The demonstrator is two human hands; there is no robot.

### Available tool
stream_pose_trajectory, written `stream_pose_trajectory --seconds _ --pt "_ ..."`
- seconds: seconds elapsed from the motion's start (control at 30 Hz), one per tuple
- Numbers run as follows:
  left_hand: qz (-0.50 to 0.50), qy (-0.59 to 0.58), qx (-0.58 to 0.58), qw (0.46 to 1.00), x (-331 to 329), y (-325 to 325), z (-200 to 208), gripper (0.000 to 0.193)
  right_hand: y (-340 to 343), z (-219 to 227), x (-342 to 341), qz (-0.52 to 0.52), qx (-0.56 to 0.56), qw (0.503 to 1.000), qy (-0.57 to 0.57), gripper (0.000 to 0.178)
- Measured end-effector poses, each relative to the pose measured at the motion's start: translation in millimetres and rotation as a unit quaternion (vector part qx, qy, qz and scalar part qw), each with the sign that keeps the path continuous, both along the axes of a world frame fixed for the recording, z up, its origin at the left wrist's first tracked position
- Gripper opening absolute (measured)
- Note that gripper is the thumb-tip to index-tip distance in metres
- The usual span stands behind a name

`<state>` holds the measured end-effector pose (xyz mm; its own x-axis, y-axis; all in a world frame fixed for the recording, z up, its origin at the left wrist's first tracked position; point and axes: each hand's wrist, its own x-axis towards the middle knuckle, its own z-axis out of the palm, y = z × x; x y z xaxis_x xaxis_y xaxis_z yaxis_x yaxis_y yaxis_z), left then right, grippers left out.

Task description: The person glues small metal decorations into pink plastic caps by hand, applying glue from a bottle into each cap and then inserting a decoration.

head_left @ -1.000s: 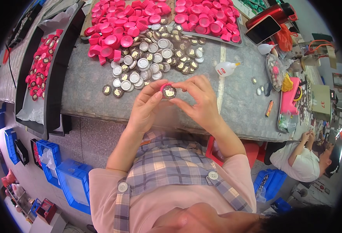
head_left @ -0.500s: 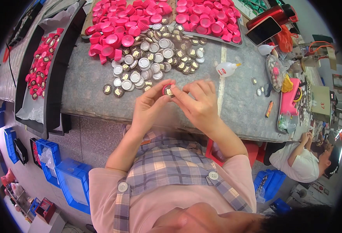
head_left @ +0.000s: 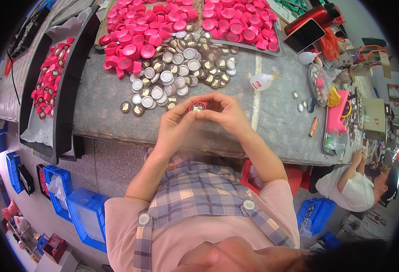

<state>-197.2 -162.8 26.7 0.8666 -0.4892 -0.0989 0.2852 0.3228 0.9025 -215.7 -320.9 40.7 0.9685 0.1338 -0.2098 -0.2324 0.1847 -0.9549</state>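
Between both hands, just over the table's near part, is a small fluted cap (head_left: 197, 107) with a dark and pale face and a pink-red crimped rim. My left hand (head_left: 174, 125) pinches its left side with thumb and fingers. From the right, my right hand (head_left: 229, 116) grips it too, thumb at the near edge and fingers curled behind. Beyond them lies a heap of fluted bottle caps (head_left: 167, 77), some silver side up, some showing brown and cream faces. Pink fluted cups (head_left: 129, 50) are piled behind that heap.
A black tray (head_left: 66, 104) at left holds pink cups with caps. Right of the heap lies a white squeeze bottle (head_left: 262, 81). Farther right are a phone (head_left: 304, 35), a red flask (head_left: 315, 19) and a small orange tube (head_left: 314, 127). Another person (head_left: 351, 186) sits at right.
My right hand's fingers have curled around behind the cap, and its thumb now meets the near edge. Both hands stay in nearly the same place.
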Motion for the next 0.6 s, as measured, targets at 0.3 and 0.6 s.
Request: stream_pose_trajectory --seconds 0.3,0.6 --pt "-0.043 -0.031 0.128 0.990 15 -2 -6 0.030 -5 3 4 0.042 0.002 0.999 0.022 0.032" --pt "-0.016 -0.088 0.062 0.994 7 -10 -1 0.031 -10 -2 4 0.016 0.051 0.999 0.009 0.026"
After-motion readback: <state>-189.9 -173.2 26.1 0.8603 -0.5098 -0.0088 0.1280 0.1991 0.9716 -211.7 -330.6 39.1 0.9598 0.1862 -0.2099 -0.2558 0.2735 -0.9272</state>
